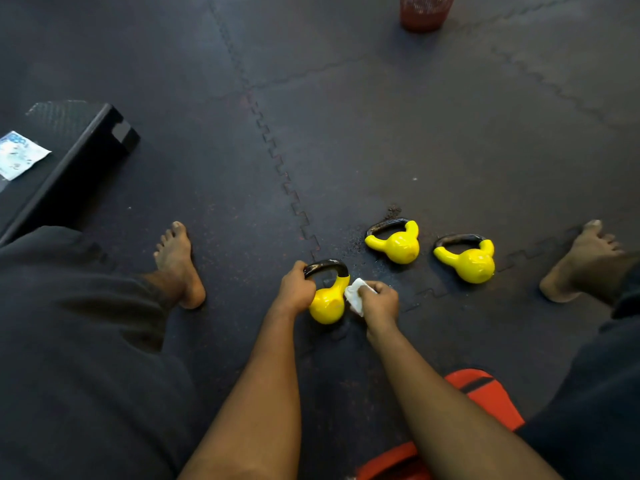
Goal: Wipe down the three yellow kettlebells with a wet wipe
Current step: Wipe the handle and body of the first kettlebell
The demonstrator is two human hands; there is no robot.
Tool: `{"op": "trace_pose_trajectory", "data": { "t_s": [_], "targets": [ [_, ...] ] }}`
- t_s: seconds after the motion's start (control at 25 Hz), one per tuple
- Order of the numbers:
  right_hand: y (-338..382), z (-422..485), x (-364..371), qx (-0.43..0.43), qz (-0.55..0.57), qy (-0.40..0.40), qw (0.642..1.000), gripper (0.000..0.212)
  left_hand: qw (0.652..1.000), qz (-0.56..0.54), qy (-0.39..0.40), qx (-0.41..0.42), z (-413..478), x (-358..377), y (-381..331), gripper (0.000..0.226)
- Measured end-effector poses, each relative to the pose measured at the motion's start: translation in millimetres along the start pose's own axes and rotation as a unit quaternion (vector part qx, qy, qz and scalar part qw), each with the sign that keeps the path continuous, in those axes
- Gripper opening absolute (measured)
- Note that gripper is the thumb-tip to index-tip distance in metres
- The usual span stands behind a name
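Note:
Three yellow kettlebells with black handles are on the dark rubber floor. My left hand (294, 289) grips the black handle of the nearest kettlebell (327, 303), which is tilted. My right hand (379, 299) holds a bunched white wet wipe (356, 295) pressed against the right side of that kettlebell. The middle kettlebell (398, 245) and the right kettlebell (472, 263) lie tipped over a little farther away, untouched.
My bare feet (178, 265) (585, 265) rest on either side. A black bench (79, 161) with a wipes packet (19, 154) on it stands at the left. A red mesh bin (424, 10) is far ahead. An orange seat (485, 393) lies below my arms.

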State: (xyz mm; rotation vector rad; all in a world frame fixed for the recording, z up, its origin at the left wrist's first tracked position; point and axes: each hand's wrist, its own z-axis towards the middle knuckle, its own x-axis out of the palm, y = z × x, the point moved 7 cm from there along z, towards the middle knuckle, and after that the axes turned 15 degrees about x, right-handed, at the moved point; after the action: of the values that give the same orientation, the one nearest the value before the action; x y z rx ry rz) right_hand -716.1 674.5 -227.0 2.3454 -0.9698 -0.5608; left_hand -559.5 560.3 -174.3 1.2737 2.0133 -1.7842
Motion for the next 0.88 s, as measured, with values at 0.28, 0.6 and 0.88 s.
{"op": "trace_pose_trajectory", "data": {
  "t_s": [0.28,0.6,0.88],
  "targets": [
    [55,-34,-22,-0.249,-0.131,-0.148,0.948,0.025,0.999,0.010,0.010,0.046,6,12,-23,0.024],
    [9,-46,7,-0.464,-0.440,-0.092,0.763,0.058,0.998,0.018,0.017,0.062,5,13,-26,0.026],
    [42,-38,18,-0.354,-0.589,-0.028,0.725,0.039,0.989,0.071,0.040,0.121,2,26,-48,0.022]
  ]
}}
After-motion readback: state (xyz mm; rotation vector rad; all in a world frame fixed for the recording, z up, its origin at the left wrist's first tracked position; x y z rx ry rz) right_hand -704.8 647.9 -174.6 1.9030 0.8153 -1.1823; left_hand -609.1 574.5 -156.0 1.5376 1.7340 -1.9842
